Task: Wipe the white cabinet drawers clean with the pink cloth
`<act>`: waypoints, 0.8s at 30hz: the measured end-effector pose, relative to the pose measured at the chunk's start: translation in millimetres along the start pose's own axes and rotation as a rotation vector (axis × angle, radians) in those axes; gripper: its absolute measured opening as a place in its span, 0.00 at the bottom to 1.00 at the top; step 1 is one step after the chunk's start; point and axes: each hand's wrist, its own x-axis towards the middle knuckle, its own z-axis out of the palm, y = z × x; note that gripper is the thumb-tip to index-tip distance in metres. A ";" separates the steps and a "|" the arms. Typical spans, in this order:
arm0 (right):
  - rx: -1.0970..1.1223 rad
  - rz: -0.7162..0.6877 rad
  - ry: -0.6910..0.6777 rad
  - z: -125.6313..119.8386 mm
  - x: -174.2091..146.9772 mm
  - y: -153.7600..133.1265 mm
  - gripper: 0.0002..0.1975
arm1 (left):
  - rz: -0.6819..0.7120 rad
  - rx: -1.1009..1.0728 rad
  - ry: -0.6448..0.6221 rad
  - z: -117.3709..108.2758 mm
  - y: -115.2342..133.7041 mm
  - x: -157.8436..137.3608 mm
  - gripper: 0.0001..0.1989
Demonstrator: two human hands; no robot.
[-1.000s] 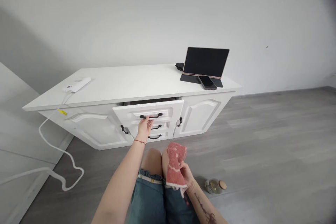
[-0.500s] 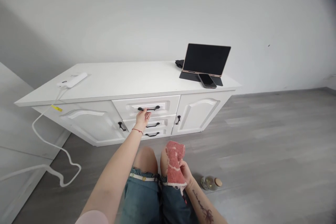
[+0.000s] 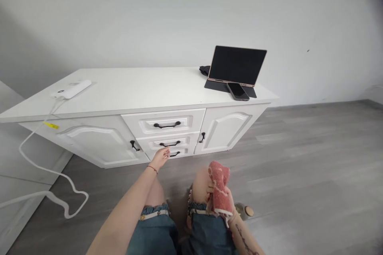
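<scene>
My left hand point(image 3: 161, 157) is in front of the drawers of a white cabinet, fingers loosely bent and apart, with nothing visible in them. Its fingertips appear just below the middle drawer's black handle point(image 3: 170, 144) and partly cover the lowest handle point(image 3: 175, 154); whether they touch either is unclear. Above them the top drawer point(image 3: 143, 123) is closed, its black handle point(image 3: 166, 125) free of my hand. Over my knee, my right hand point(image 3: 230, 203) grips a crumpled red cloth point(image 3: 220, 183) with pale markings and a white edge.
On the cabinet top point(image 3: 134, 87) stand a tablet point(image 3: 237, 65), a phone point(image 3: 238, 91), a black item point(image 3: 204, 70) and a white power strip point(image 3: 73, 89). Its cord point(image 3: 60, 173) hangs down at left. A corked glass bottle point(image 3: 243, 210) is on the floor beside my right hand.
My left hand has let go of the top drawer's handle and moved down toward the lower handles. My right hand has shifted right with the red cloth, and my knees have spread apart.
</scene>
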 end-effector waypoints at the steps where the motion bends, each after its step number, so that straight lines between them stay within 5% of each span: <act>1: 0.067 0.034 0.015 -4.7 0.0 -0.6 0.13 | -0.038 0.005 0.058 -5.7 -4.9 7.5 0.07; 6: 0.196 0.124 0.103 -20.9 1.8 -0.1 0.13 | -0.097 -0.047 0.200 -14.3 -8.0 40.6 0.05; 14: 0.122 0.081 0.112 -39.2 12.2 6.5 0.12 | -0.029 -0.186 0.056 11.2 -9.0 62.9 0.08; 21: 0.236 0.152 0.080 -22.4 3.5 0.5 0.13 | -0.034 -0.172 0.094 8.9 -18.8 54.3 0.09; 24: 0.106 0.124 0.060 -10.8 -0.7 -4.8 0.14 | -0.065 -0.131 0.120 4.3 -20.9 46.3 0.09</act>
